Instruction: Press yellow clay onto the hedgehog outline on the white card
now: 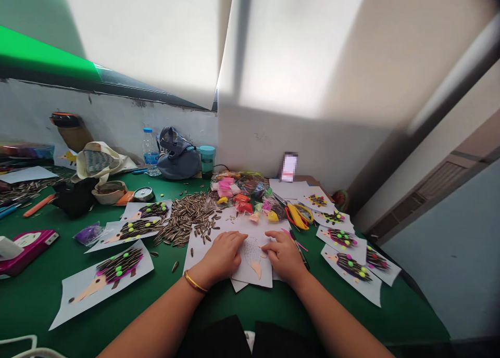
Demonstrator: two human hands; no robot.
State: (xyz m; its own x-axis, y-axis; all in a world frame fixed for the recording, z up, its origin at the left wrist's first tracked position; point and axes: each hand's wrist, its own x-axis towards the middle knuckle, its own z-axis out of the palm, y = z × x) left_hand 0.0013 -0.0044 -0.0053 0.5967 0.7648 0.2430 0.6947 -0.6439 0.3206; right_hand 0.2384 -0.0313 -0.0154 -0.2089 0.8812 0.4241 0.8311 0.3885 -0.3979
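Observation:
A white sheet with a dotted hedgehog drawing [252, 250] lies in front of me. Peach clay [256, 269] covers the drawing's pointed snout at its lower end. My left hand [223, 254] rests on the paper at the drawing's left edge, fingers extended and holding nothing. At the right edge, my right hand [284, 253] has its index finger stretched out and its other fingers bent, touching a small peach clay piece [263, 253] on the sheet. A black pen [300, 250] lies just beside the right hand, partly hidden.
Sunflower seeds [183, 217] are heaped left of the paper. Finished hedgehog pictures [113, 275] lie on both sides. Behind are bagged coloured clay [244, 204], yellow-handled scissors [299, 216], a phone [288, 168], a teal cup [207, 160] and a water bottle [150, 152].

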